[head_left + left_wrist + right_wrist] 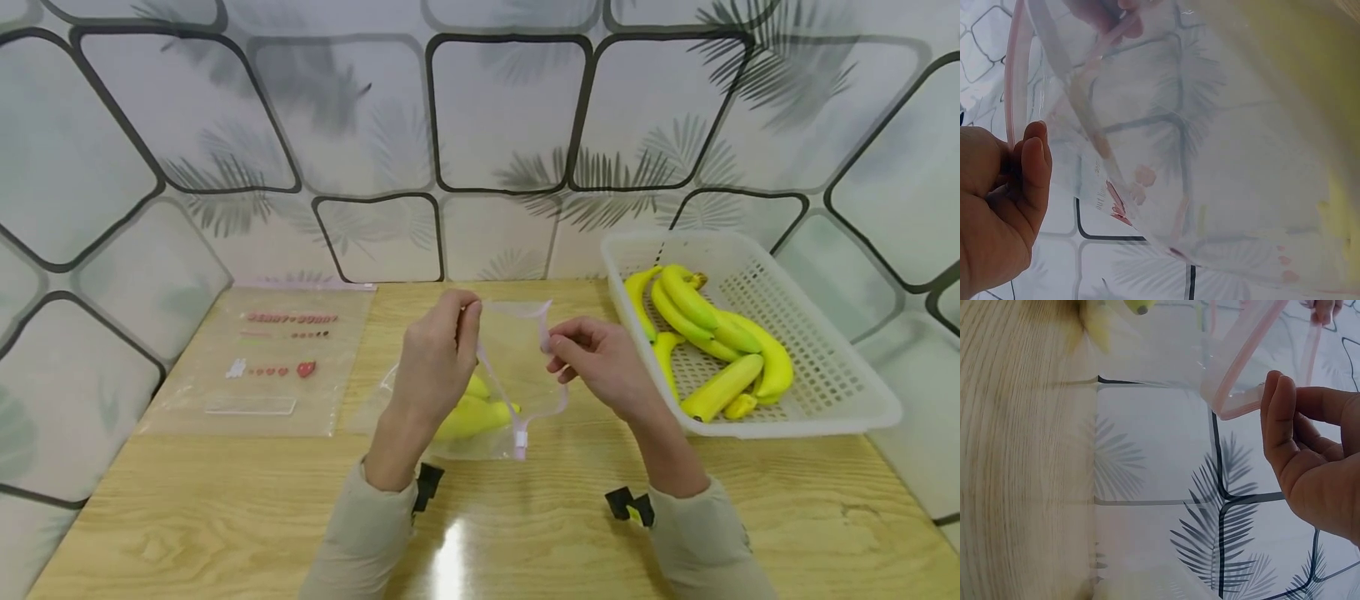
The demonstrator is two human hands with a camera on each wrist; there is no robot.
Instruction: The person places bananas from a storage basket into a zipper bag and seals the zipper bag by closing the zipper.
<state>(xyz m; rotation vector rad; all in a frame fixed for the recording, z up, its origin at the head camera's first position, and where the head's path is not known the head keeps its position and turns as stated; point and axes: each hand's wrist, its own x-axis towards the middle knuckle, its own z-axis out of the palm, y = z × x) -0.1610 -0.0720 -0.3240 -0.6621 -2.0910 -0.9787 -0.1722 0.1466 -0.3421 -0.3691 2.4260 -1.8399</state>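
Observation:
A clear zip bag with a pink rim (555, 405) stands with its mouth spread wide at the middle of the table. Yellow bananas (468, 417) lie inside it, partly hidden behind my left forearm. My left hand (441, 354) pinches the left side of the rim between thumb and fingers. On the opposite side, my right hand (603, 362) pinches the rim too. A white slider (521, 439) sits at the near end of the zip. In the right wrist view the pink rim (1241, 362) bends to a corner by my right fingertips (1280, 394).
A white perforated basket (840, 392) holding several bananas (693, 312) stands on the right. Another clear zip bag (345, 400) with red print lies flat at the left of the wooden table (225, 508). A patterned wall covering (510, 117) rises behind.

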